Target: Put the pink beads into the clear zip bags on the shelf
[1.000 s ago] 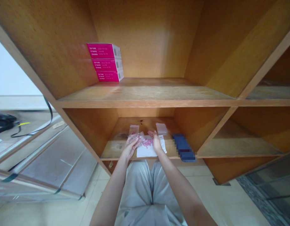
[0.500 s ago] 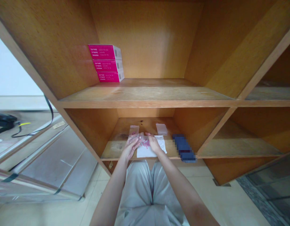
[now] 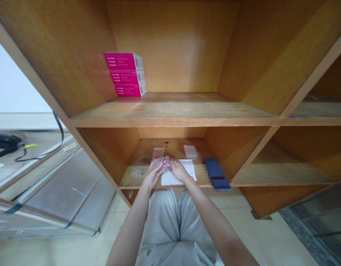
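Observation:
My left hand [image 3: 153, 174] is closed on a small clear plastic bag [image 3: 165, 162], whose mouth points right. My right hand [image 3: 177, 169] is at the bag's mouth, just over a little heap of pink beads [image 3: 168, 169]. Its fingers are drawn together, and what they hold, if anything, is too small to make out. The beads lie on a sheet of white paper [image 3: 171, 180] on the lower shelf, partly covered by my right hand. Behind my left hand lies another clear bag [image 3: 158, 151] with some pink in its lower part.
A flat clear packet [image 3: 190, 152] lies behind the paper. On the right, a blurred dark blue object [image 3: 217, 174] overhangs the shelf's front edge. Stacked pink boxes [image 3: 127, 75] stand on the upper shelf [image 3: 181, 109]. A wrapped panel [image 3: 67, 184] leans at the left.
My right hand has moved left and slightly down, from the beads' right side to the bag's mouth, now covering part of the heap. My left hand keeps the bag almost still.

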The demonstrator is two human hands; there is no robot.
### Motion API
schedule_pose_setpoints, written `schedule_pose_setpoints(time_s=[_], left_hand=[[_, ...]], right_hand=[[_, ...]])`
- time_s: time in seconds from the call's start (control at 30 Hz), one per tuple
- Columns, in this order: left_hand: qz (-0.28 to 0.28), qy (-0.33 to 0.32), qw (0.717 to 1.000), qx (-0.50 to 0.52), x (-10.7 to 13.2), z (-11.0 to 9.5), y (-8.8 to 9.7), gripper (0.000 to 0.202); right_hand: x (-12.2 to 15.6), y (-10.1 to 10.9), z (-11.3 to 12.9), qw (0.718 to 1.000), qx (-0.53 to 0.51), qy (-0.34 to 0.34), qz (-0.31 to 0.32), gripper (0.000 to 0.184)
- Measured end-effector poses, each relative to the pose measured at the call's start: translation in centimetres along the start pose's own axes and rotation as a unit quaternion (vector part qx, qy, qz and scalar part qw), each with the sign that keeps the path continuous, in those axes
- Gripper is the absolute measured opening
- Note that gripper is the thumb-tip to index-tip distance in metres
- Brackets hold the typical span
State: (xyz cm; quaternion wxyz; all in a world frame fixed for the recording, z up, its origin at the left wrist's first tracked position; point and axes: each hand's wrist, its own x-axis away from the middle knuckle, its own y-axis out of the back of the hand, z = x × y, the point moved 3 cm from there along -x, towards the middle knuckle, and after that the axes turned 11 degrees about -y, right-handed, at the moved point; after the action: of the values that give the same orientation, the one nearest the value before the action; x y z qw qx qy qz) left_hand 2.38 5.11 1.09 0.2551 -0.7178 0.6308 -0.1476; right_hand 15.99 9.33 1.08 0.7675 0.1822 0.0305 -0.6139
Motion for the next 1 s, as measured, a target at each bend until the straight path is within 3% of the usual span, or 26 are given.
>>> schedule_pose_setpoints(time_s=[0.17,0.37,0.53,0.73,0.87,1.0], left_hand=[[-0.009,0.0,1.0,0.007,0.0,0.1,0.1,0.032],[-0.016,0.002,1.0,0.009,0.0,0.2,0.4,0.032],[-0.013,0.011,1.0,0.001,-0.1,0.3,0.5,0.034],[-0.004,0.004,1.0,0.002,-0.2,0.6,0.6,0.035],[-0.001,0.008,1.0,0.008,-0.1,0.6,0.5,0.038],[0.016,0.02,1.0,0.008,0.2,0.3,0.1,0.042]], right_hand=[[-0.5,0.6,-1.1,0.991,-0.088,-0.086,-0.053,0.025],[-1.3,1.5,-2.3,0.976,-0.159,-0.123,-0.084,0.031],[-1.0,2.1,-1.1,0.955,-0.212,-0.167,-0.123,0.028],[0.9,0.2,2.3,0.96,-0.203,-0.194,-0.018,0.026],[1.5,-0.3,2.8,0.963,-0.208,-0.172,-0.011,0.018],[1.5,-0.2,1.8,0.962,-0.222,-0.161,-0.019,0.015]])
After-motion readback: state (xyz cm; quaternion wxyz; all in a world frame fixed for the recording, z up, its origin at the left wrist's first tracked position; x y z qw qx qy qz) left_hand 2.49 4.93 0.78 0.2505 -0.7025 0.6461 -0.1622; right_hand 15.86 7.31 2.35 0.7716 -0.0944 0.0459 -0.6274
